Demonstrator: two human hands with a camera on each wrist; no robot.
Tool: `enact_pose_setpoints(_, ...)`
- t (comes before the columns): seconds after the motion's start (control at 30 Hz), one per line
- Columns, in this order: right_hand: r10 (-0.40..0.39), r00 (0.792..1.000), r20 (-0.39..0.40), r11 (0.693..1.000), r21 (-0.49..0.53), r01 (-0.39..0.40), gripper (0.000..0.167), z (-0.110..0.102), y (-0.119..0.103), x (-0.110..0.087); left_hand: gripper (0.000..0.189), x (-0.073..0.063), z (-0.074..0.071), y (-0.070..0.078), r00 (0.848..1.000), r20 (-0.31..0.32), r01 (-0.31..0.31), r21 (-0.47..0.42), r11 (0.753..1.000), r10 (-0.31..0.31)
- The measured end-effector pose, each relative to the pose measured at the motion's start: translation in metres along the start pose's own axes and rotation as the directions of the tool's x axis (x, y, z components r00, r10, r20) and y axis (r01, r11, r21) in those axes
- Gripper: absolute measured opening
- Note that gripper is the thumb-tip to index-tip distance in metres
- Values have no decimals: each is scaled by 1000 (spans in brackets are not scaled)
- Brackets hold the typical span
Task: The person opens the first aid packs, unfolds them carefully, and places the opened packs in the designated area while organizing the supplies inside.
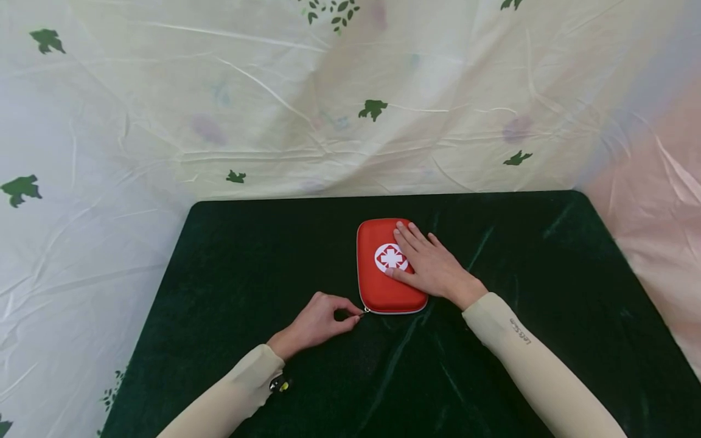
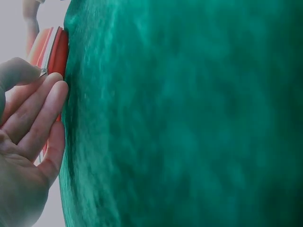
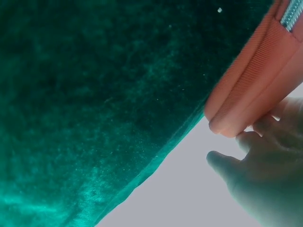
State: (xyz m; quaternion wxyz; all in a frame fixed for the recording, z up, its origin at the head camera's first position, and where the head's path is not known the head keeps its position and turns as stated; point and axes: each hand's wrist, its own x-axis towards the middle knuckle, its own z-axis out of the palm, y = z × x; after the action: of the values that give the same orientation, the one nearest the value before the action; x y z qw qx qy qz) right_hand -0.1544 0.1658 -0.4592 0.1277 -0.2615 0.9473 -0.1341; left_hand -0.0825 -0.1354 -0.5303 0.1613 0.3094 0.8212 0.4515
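A red zippered first-aid case (image 1: 378, 292) with a white cross emblem (image 1: 391, 258) lies flat on the dark green cloth. At its near left corner my left hand (image 1: 320, 319) pinches the zipper pull (image 1: 366, 311) between thumb and index finger. In the left wrist view the thumb (image 2: 21, 71) meets the fingers at the zipper's silver line, and the other fingers extend alongside. My right hand (image 1: 432, 264) rests on the right part of the lid with fingers spread, covering part of the emblem. From the right wrist view, the case's fabric side (image 3: 258, 80) and a stretch of zipper (image 3: 291, 16) show.
Green velvet cloth (image 1: 263, 261) covers the table, its far edge close behind the case. A pale printed curtain (image 1: 274, 91) hangs behind and along both sides. A small dark round object (image 1: 279, 384) sits at the left sleeve cuff.
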Motion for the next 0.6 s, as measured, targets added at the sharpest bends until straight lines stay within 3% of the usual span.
enact_pose_setpoints(0.1, 1, 1000, -8, 1000, -5, -1, 97, 0, 1, -1, 19, 1, -5, 24, 1000, 4, -19, -26, 999, 19)
enact_pose_setpoints(0.2, 3, 1000, -14, 1000, -3, -3, 97, 1, 2, -2, 18, 2, -9, 38, 1000, -5, -29, -24, 999, 29)
enact_pose_setpoints(0.33, 0, 999, -37, 1000, 2, 0, 96, -2, 1, -1, 17, 1, -7, 29, 999, -38, -27, -25, 999, 26)
enact_pose_setpoints(0.5, -32, 994, -103, 999, 15, 34, 87, -14, -2, 13, 12, 0, -12, 34, 996, -85, 22, -43, 999, -25)
enact_pose_setpoints(0.6, -47, 995, -89, 999, 16, 48, 83, -18, -1, 24, 11, 0, -15, 39, 993, -105, 49, -41, 998, -53)
